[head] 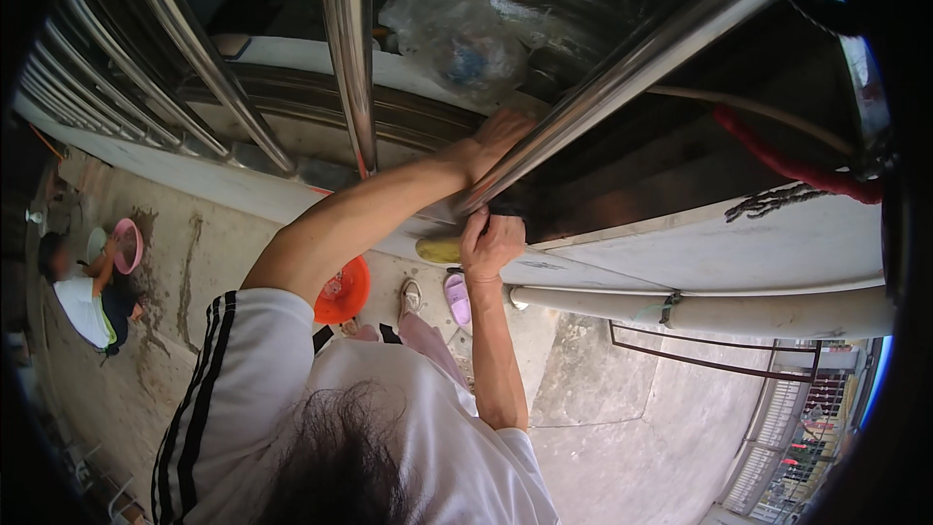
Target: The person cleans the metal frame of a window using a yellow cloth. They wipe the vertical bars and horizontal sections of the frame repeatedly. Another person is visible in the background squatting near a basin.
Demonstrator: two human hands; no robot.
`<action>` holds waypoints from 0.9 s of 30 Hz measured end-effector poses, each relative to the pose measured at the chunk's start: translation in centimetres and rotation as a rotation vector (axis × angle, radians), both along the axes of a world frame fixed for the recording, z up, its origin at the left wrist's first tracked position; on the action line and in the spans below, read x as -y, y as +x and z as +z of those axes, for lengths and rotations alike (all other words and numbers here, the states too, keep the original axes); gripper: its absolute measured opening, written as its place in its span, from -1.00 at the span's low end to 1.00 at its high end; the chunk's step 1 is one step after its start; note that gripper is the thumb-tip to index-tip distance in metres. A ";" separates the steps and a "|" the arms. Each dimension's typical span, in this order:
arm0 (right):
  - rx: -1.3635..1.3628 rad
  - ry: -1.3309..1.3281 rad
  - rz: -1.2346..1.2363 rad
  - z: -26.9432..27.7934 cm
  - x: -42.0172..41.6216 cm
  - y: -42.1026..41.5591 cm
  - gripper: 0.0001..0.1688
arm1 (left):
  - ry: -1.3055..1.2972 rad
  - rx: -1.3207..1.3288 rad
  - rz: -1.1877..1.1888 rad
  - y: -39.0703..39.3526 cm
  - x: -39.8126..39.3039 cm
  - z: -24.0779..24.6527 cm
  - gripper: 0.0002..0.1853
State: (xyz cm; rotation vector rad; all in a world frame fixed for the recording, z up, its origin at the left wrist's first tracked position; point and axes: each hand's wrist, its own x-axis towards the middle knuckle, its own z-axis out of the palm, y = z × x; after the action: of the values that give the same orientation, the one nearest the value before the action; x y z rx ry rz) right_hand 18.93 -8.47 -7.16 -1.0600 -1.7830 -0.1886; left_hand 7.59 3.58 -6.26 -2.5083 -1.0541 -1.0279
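Observation:
My left hand [506,133] reaches through the window bars, partly hidden behind a thick stainless steel bar [598,95]; what its fingers touch cannot be seen. Below it, my right hand [494,246] is bent at the foot of the same bar, thumb against the metal, its fingertips out of sight beside something dark. A yellow object [437,250], perhaps a cloth or sponge, lies just left of my right hand. Beyond the bars, a clear plastic bag [466,51] with something blue inside rests near my left hand.
An orange-red basin [344,292] and a lilac slipper [458,299] are on the concrete floor near my feet. At the left, another person [87,299] crouches with a pink basin [127,246]. A white pipe [765,312] runs along the wall at the right.

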 end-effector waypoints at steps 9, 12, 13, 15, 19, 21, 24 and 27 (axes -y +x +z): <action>-0.004 -0.003 -0.006 -0.3 0.0 0.1 -0.93 | -0.662 0.219 -0.027 0.8 -1.3 2.2 -0.71; 0.003 -0.008 -0.011 -0.5 -0.1 0.1 -0.94 | -0.818 0.528 -0.155 0.6 -0.7 2.5 -0.80; 0.000 -0.006 -0.013 -0.5 -0.1 0.1 -0.95 | -0.720 0.636 -0.143 0.5 -0.3 2.9 -0.82; -0.012 0.000 -0.010 -0.3 0.1 0.0 -0.96 | -0.597 0.744 0.087 -0.2 0.9 4.1 -0.88; -0.123 -0.070 0.025 0.9 0.9 0.1 -0.92 | -0.542 1.107 0.296 -1.5 3.6 6.5 -0.92; -0.289 -0.099 0.042 2.0 1.0 0.3 -0.87 | -0.492 1.111 0.412 -2.0 5.8 6.4 -0.90; -0.209 -0.158 -0.032 3.7 0.5 0.5 -0.83 | -0.440 1.075 0.371 -2.9 8.4 5.0 -0.90; -0.041 -0.235 -0.054 4.5 -2.4 0.6 -0.85 | -0.428 1.030 0.341 -3.6 10.2 3.5 -0.90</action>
State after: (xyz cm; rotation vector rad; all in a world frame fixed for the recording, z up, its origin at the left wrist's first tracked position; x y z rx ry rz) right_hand 19.50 -6.11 -2.69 -1.2705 -1.7714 0.0112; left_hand 3.98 -6.58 -2.76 -1.8369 -2.0378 -2.2267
